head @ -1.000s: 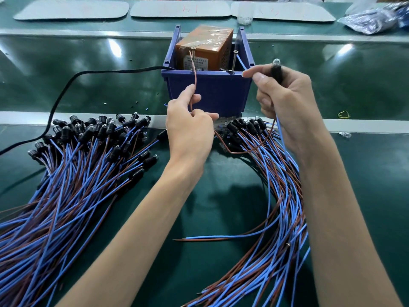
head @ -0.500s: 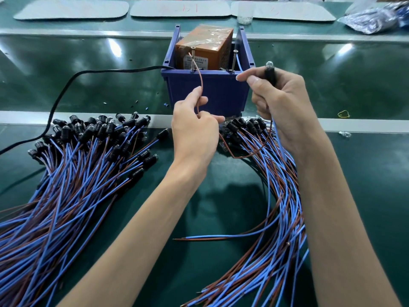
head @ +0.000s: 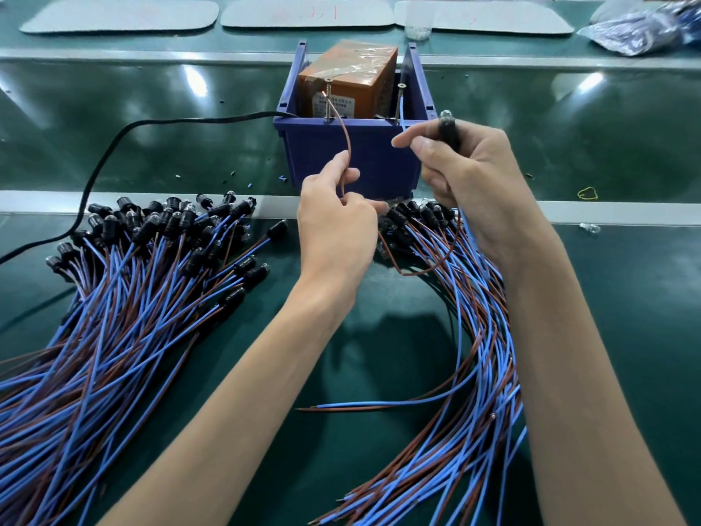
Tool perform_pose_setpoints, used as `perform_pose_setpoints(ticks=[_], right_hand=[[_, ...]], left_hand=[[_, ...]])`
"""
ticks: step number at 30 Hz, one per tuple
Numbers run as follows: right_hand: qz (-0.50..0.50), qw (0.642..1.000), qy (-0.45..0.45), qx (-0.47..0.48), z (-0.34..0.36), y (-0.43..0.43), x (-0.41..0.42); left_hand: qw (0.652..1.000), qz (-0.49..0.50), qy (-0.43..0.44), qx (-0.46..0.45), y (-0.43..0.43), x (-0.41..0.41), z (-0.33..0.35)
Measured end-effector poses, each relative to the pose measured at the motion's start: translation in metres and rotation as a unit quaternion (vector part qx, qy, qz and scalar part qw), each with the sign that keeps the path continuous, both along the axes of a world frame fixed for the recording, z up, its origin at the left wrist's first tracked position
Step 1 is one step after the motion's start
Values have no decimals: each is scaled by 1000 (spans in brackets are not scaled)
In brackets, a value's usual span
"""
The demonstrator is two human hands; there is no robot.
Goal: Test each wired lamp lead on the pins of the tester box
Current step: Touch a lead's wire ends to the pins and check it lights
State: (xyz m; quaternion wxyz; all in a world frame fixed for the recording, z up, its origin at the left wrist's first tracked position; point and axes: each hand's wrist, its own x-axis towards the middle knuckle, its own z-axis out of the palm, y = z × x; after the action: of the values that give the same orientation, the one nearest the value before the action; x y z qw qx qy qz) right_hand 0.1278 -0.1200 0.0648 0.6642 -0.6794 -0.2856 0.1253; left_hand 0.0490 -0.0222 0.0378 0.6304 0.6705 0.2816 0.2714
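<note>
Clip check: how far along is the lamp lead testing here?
Done: cannot say for sure; the heap on the left may be finished leads. In hand: the left hand pinches one brown wire at the left pin, and the right hand holds its lamp, with the blue wire up by the right pin. Left: probably the heap on the right, many leads.

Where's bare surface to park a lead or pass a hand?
Free: near belt right of the right forearm; gap between left pile and right pile, nearer than the loose lead; far belt left of the blue bin. Crowded: both piles and the bin's front, where left hand and right hand hold a lamp lead.
</note>
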Motion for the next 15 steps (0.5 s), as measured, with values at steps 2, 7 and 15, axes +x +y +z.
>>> perform_pose_setpoints(ticks=[2, 7, 15], right_hand=[[-7, 1000, 3, 3, 0, 1, 0], [-14, 1000, 2, 6, 0, 1, -1], [-11, 1000, 2, -2, 3, 0, -3]], left_hand=[[1000, -2, 4, 5, -2, 0, 0], [1000, -4, 12, 14, -2, 0, -1], [1000, -3, 15, 12, -2, -1, -2]])
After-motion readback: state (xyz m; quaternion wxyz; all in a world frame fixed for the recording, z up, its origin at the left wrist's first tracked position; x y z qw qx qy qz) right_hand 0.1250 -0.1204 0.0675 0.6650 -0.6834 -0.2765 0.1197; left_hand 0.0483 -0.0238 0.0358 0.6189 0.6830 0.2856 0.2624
